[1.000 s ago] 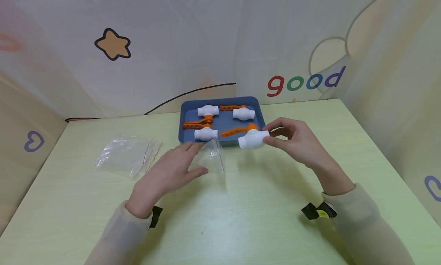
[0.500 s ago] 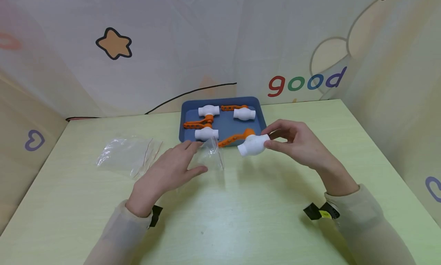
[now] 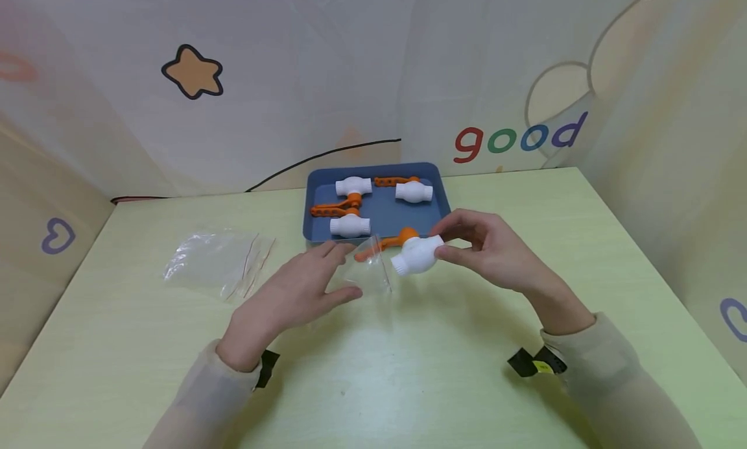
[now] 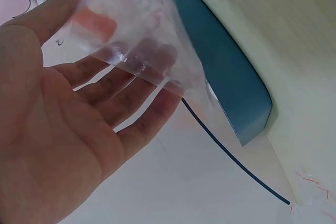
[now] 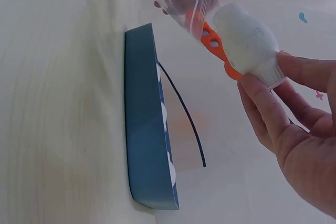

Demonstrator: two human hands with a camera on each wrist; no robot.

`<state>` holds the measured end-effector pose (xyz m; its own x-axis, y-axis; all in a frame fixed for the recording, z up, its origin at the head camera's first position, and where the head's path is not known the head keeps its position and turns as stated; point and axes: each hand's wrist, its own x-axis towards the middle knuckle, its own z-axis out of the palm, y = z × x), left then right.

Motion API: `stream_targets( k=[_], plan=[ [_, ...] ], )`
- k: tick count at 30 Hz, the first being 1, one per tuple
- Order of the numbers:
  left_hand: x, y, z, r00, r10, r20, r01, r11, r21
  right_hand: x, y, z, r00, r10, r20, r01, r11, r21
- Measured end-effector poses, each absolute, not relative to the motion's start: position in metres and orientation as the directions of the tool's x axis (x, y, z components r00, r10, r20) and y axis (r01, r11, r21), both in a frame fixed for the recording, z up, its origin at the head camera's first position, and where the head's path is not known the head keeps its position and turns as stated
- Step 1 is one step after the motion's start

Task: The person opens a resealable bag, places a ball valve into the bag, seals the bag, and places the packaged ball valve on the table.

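My right hand (image 3: 490, 251) pinches one end of a white plastic ball valve (image 3: 417, 255) between thumb and fingertips, above the table in front of the blue tray. Its orange handle (image 5: 212, 42) points left into the mouth of a clear zip-lock bag (image 3: 367, 274). My left hand (image 3: 292, 287) holds this bag up, thumb on one side and fingers on the other, spread apart. The left wrist view shows the fingertips through the film, with a blurred orange patch, the handle (image 4: 95, 24), behind or inside the plastic.
Several similar valves lie in the blue tray (image 3: 385, 225), one of them a white valve (image 3: 350, 226) near its front left. More clear zip-lock bags (image 3: 213, 264) lie flat on the table at the left. A printed curtain (image 3: 327, 79) stands behind the table.
My right hand has brought the valve left and toward me from the tray's front edge, so its handle now enters the bag mouth. The left hand and bag have shifted slightly right.
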<state>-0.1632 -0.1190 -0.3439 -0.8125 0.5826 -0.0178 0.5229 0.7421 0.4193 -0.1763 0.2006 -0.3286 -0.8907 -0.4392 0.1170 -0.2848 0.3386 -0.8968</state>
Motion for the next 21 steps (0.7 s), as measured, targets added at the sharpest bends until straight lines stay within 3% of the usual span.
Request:
stream_targets(
  k=[21],
  plan=[
    [-0.1606,-0.1156,-0.3425,-0.777,0.629,0.025,0.549,0.659,0.515,-0.1697,0.1901,-0.3334,-0.857,-0.498,0.134,-0.272,0.216,-0.938]
  ],
)
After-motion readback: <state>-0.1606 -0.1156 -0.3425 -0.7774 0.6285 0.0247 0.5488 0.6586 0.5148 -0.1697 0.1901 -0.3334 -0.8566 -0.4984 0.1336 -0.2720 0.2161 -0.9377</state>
